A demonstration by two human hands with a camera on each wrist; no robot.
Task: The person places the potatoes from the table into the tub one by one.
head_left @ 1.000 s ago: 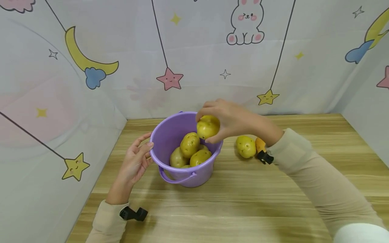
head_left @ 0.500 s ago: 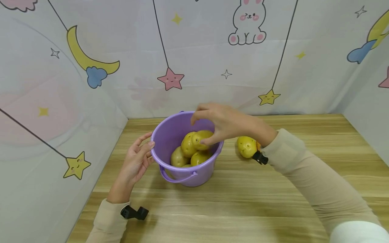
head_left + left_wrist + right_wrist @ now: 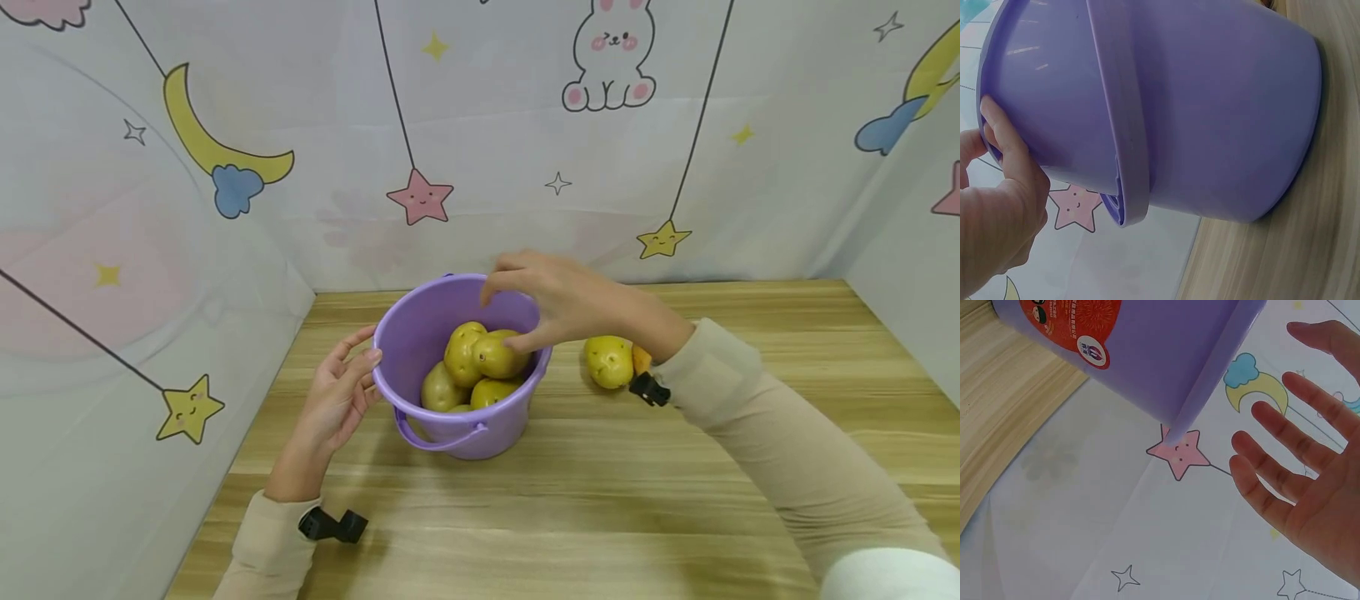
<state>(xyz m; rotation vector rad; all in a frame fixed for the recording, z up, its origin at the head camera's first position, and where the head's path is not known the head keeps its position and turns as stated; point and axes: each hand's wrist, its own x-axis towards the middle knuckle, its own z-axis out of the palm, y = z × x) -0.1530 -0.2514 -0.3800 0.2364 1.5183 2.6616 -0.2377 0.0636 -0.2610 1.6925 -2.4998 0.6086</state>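
A purple bucket point(image 3: 457, 425) stands on the table, with several yellow-green potatoes inside; one potato point(image 3: 501, 355) lies on top of the others at the right. My left hand point(image 3: 339, 400) holds the bucket's left rim, and in the left wrist view its thumb and fingers pinch that rim point(image 3: 986, 75). Over the right side of the bucket, my right hand point(image 3: 562, 296) is spread with nothing in its grasp. The right wrist view shows its fingers point(image 3: 1297, 437) apart, beyond the rim. Another potato point(image 3: 609, 362) lies on the table to the right of the bucket.
An orange item point(image 3: 641, 358), mostly hidden by the right wrist, lies beside the table potato. The bucket's handle point(image 3: 442, 446) hangs at its front. Behind the wooden table point(image 3: 600, 500) hangs a white printed cloth point(image 3: 510, 142).
My right hand has let go of a potato, which dropped onto the others in the bucket and settled slightly lower. My left hand has stayed on the rim.
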